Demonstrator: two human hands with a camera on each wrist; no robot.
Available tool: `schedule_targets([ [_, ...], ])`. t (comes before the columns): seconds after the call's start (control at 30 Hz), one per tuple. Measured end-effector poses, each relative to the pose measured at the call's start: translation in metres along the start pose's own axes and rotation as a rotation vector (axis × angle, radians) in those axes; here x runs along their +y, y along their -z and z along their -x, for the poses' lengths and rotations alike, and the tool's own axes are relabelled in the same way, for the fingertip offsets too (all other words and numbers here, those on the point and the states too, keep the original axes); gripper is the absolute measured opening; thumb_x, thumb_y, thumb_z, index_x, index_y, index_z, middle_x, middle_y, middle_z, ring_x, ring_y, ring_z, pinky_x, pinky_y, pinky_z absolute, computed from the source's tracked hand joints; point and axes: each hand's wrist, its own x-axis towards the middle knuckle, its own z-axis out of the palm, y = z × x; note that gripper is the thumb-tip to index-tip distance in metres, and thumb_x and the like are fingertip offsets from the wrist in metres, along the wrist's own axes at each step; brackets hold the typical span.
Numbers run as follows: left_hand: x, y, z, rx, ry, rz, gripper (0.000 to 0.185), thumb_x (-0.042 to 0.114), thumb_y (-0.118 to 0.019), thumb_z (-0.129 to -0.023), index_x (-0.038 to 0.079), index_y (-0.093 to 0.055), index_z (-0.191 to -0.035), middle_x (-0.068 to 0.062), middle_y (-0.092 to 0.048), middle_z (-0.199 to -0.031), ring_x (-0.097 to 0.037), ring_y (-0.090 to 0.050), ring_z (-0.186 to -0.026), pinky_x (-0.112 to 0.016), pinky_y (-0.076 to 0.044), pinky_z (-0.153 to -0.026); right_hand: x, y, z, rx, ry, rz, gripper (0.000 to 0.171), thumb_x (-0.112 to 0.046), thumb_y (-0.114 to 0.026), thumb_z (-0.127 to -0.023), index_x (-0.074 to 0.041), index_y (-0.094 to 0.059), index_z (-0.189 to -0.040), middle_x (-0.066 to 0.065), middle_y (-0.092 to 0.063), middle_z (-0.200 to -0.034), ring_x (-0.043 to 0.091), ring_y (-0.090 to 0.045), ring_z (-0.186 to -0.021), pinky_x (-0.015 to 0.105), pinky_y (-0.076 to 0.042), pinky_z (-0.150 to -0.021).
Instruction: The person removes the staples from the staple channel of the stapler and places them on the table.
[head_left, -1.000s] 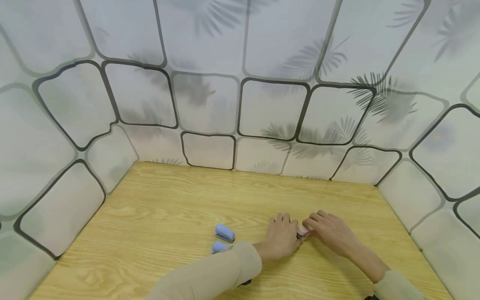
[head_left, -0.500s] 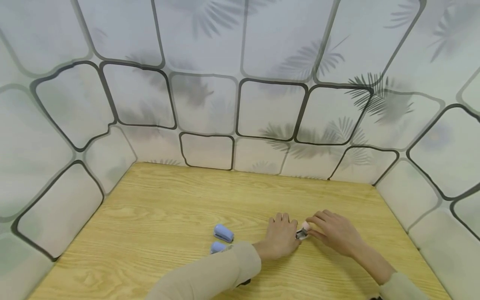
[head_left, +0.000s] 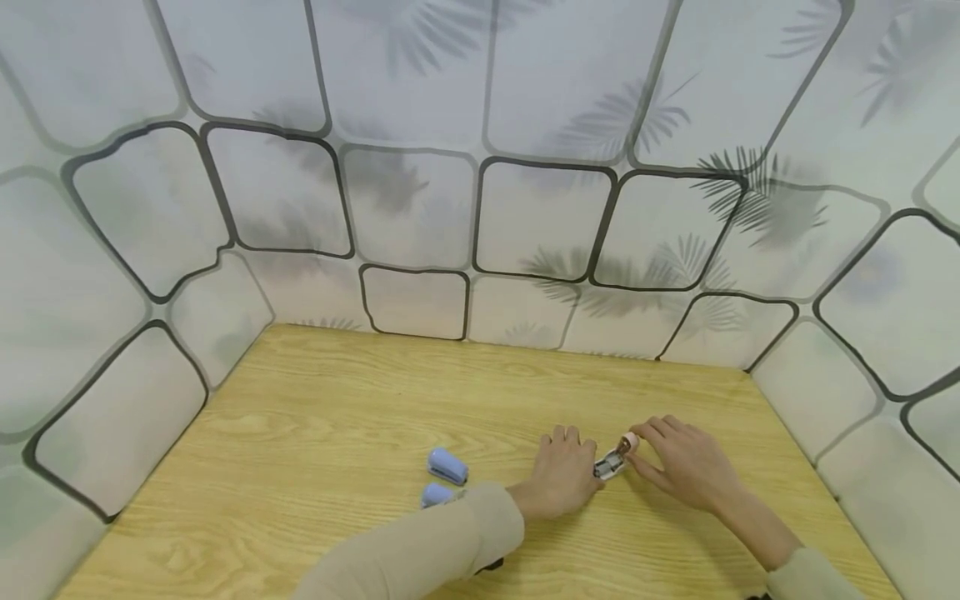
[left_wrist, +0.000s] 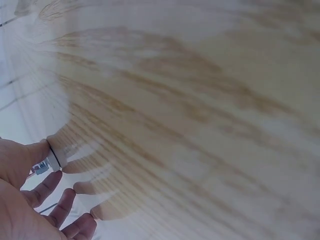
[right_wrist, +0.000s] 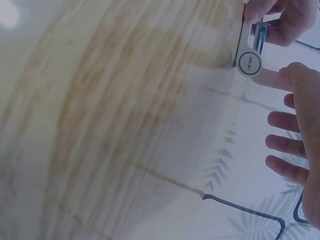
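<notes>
Pale pink and metal, one small opened-out stapler [head_left: 610,463] is held at a wood-grain table [head_left: 337,408], right of centre. The left hand [head_left: 562,473] pinches one end between thumb and finger; the right hand [head_left: 690,463] pinches the pink end. Two blue staplers [head_left: 447,466] lie beside one beige sleeve [head_left: 420,546].

Head view faces forward-down; nearer wrist views share its tabletop [head_left: 337,400].

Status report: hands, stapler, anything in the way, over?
Left hand pinching open stapler. Right hand at its pink end. Two blue staplers off left, clear of both hands.
</notes>
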Motion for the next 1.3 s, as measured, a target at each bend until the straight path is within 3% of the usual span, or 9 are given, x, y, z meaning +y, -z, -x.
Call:
schedule_targets([
  [0.27,0.0,0.001,0.003,0.011,-0.016,-0.027,0.04,0.062,-0.068,-0.095,0.027,-0.068,-0.116,0.007,-0.061,-0.1,-0.009,-0.05,-0.088,-0.024,-0.043,-0.074,0.005,-0.002,0.002,-0.023,-0.055,-0.001,0.036,-0.035,-0.085,-0.081,-0.012,-0.072,-0.106,0.003,-0.074,-0.097,0.022,-0.07,-0.084,0.039,-0.061,-0.068],
  [0.67,0.005,-0.001,0.001,0.014,-0.01,0.028,0.03,0.058,-0.07,-0.096,0.028,-0.066,-0.096,0.008,-0.056,-0.091,-0.009,-0.047,-0.085,-0.025,-0.04,-0.073,0.012,-0.005,0.007,-0.09,-0.156,-0.019,0.032,-0.035,-0.084,-0.083,-0.014,-0.073,-0.104,0.002,-0.076,-0.098,0.023,-0.071,-0.087,0.04,-0.061,-0.069],
  [1.13,0.008,-0.003,0.0,0.043,-0.008,-0.023,0.03,0.058,-0.07,-0.096,0.029,-0.068,-0.102,0.009,-0.058,-0.092,-0.009,-0.046,-0.082,-0.025,-0.035,-0.07,0.023,-0.008,0.01,-0.214,-0.209,-0.016,0.034,-0.042,-0.077,-0.092,-0.014,-0.074,-0.11,0.005,-0.075,-0.104,0.028,-0.072,-0.094,0.045,-0.062,-0.075],
  [1.3,0.009,-0.002,0.0,0.038,-0.005,-0.03,0.031,0.059,-0.07,-0.096,0.029,-0.069,-0.104,0.008,-0.058,-0.093,-0.009,-0.045,-0.082,-0.025,-0.034,-0.07,0.024,-0.007,0.011,-0.214,-0.214,-0.014,0.035,-0.044,-0.077,-0.091,-0.014,-0.075,-0.111,0.004,-0.075,-0.103,0.027,-0.072,-0.093,0.043,-0.062,-0.073],
])
